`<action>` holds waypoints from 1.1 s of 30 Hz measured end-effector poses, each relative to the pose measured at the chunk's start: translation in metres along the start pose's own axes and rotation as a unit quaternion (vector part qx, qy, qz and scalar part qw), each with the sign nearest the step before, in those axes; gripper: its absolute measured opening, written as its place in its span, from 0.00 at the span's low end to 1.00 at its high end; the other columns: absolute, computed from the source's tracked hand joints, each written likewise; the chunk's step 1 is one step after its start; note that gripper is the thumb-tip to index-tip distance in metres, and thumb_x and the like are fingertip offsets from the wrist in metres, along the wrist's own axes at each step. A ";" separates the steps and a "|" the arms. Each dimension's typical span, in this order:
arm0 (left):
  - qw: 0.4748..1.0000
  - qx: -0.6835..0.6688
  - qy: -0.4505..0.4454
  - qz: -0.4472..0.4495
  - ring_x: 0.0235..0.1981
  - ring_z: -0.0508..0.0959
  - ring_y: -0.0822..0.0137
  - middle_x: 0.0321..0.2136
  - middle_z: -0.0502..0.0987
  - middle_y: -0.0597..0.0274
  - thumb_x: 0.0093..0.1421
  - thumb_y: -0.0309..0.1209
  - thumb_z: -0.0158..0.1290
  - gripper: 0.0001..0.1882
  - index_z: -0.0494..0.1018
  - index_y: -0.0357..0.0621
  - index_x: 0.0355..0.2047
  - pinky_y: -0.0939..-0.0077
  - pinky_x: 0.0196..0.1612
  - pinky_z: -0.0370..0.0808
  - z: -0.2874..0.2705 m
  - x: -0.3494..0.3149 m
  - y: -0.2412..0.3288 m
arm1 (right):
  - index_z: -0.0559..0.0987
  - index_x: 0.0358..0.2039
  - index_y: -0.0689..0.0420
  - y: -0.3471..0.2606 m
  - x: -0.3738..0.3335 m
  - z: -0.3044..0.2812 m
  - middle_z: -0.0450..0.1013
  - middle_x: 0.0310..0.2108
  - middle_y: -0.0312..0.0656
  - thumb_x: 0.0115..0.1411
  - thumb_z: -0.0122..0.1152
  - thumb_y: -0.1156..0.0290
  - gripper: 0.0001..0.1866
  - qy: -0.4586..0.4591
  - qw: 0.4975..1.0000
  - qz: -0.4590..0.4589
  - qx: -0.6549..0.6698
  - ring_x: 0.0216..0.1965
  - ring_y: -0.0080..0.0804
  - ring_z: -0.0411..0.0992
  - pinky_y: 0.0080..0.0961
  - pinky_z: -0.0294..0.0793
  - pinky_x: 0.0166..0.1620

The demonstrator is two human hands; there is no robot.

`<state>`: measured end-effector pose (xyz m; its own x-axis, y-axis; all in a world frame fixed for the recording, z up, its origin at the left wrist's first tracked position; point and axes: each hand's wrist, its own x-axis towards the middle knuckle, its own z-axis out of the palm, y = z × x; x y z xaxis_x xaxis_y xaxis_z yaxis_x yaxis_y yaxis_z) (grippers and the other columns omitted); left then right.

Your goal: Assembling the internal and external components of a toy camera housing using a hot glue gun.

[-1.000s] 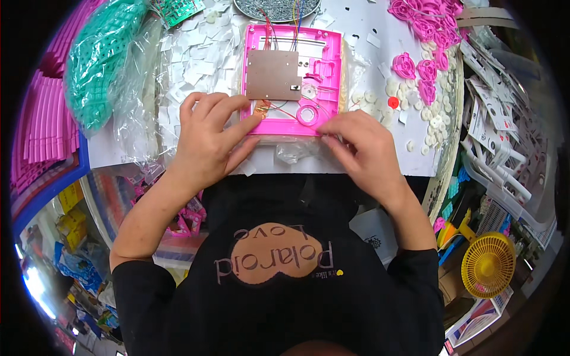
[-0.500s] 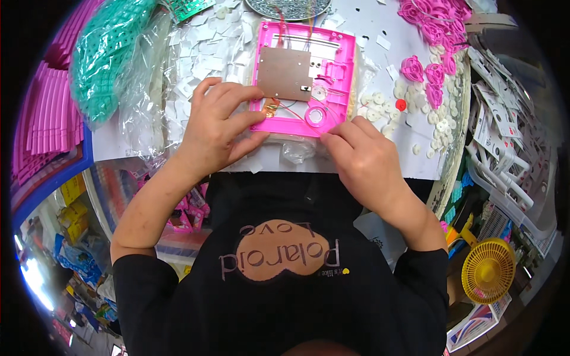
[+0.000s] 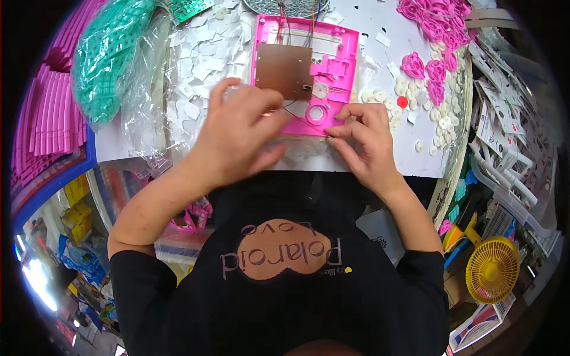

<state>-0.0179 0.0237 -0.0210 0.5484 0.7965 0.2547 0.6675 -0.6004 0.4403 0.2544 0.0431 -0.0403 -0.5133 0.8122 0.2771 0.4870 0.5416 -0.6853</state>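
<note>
Pink casing at far centre
Our left hand covers the casing's near left corner, its grip hidden; a brown board sits inside; our right hand touches the near right corner, grip unclear to us.

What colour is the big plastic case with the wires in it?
The case is bright pink; the head view shows it best.

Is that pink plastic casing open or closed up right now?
Open: the brown board and round part inside the pink casing lie exposed from above, with no cover over them.
</note>
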 end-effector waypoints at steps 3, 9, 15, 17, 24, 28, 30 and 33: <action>1.000 0.000 0.014 -0.003 0.48 0.77 0.60 0.46 0.77 0.63 0.48 0.32 0.68 0.20 0.77 0.51 0.43 0.46 0.61 0.61 0.013 -0.002 0.004 | 0.84 0.33 0.57 0.002 0.001 -0.001 0.76 0.40 0.39 0.49 0.74 0.78 0.10 -0.008 1.000 -0.005 0.006 0.43 0.42 0.69 0.34 0.70 0.47; 0.999 0.027 0.026 -0.016 0.49 0.76 0.60 0.48 0.76 0.63 0.49 0.28 0.67 0.21 0.77 0.50 0.45 0.50 0.59 0.61 0.009 -0.014 -0.011 | 0.84 0.33 0.57 0.002 0.006 -0.003 0.76 0.38 0.39 0.48 0.73 0.79 0.10 -0.016 0.999 -0.022 0.016 0.42 0.42 0.70 0.33 0.72 0.45; 0.995 -0.010 0.074 -0.070 0.54 0.71 0.52 0.53 0.73 0.55 0.46 0.30 0.67 0.22 0.77 0.49 0.44 0.54 0.58 0.62 0.028 -0.018 -0.012 | 0.83 0.32 0.58 0.000 0.010 -0.006 0.76 0.38 0.39 0.47 0.73 0.80 0.11 -0.032 0.999 -0.035 0.007 0.42 0.42 0.71 0.34 0.73 0.44; 0.995 0.033 0.067 -0.064 0.56 0.70 0.50 0.54 0.72 0.54 0.47 0.32 0.67 0.22 0.77 0.49 0.44 0.53 0.58 0.62 0.026 -0.018 -0.010 | 0.83 0.33 0.58 0.001 0.009 -0.005 0.76 0.38 0.39 0.47 0.73 0.81 0.12 -0.031 0.999 -0.034 0.019 0.42 0.41 0.71 0.34 0.71 0.45; 0.990 0.069 0.026 -0.116 0.58 0.68 0.48 0.57 0.71 0.55 0.48 0.37 0.67 0.22 0.79 0.50 0.45 0.50 0.59 0.59 0.019 -0.011 0.001 | 0.82 0.32 0.59 -0.001 0.012 -0.008 0.75 0.38 0.41 0.46 0.72 0.81 0.11 -0.038 0.998 -0.040 0.019 0.42 0.44 0.71 0.35 0.75 0.44; 0.990 0.087 0.004 -0.114 0.59 0.68 0.48 0.56 0.72 0.55 0.48 0.38 0.68 0.21 0.80 0.51 0.44 0.51 0.60 0.60 0.009 -0.007 0.003 | 0.82 0.32 0.59 -0.002 0.013 -0.009 0.75 0.38 0.41 0.46 0.73 0.80 0.11 -0.044 0.998 -0.037 0.017 0.43 0.44 0.71 0.35 0.75 0.45; 0.990 0.098 -0.022 -0.102 0.59 0.67 0.48 0.56 0.72 0.54 0.48 0.37 0.68 0.20 0.81 0.51 0.43 0.52 0.60 0.60 0.000 0.001 0.002 | 0.82 0.33 0.58 -0.001 0.014 -0.010 0.75 0.38 0.41 0.47 0.73 0.80 0.11 -0.051 0.998 -0.037 0.014 0.43 0.44 0.71 0.35 0.74 0.44; 0.989 0.122 -0.067 -0.052 0.56 0.71 0.52 0.53 0.74 0.57 0.49 0.35 0.68 0.21 0.80 0.51 0.45 0.52 0.59 0.61 -0.013 0.016 -0.001 | 0.83 0.33 0.58 -0.002 0.011 -0.011 0.75 0.37 0.41 0.48 0.73 0.78 0.11 -0.033 0.999 -0.015 -0.012 0.42 0.43 0.71 0.34 0.74 0.43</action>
<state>-0.0165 0.0377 -0.0061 0.5208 0.8484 0.0949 0.8171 -0.5276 0.2323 0.2551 0.0533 -0.0283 -0.5730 0.7803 0.2507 0.4877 0.5704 -0.6609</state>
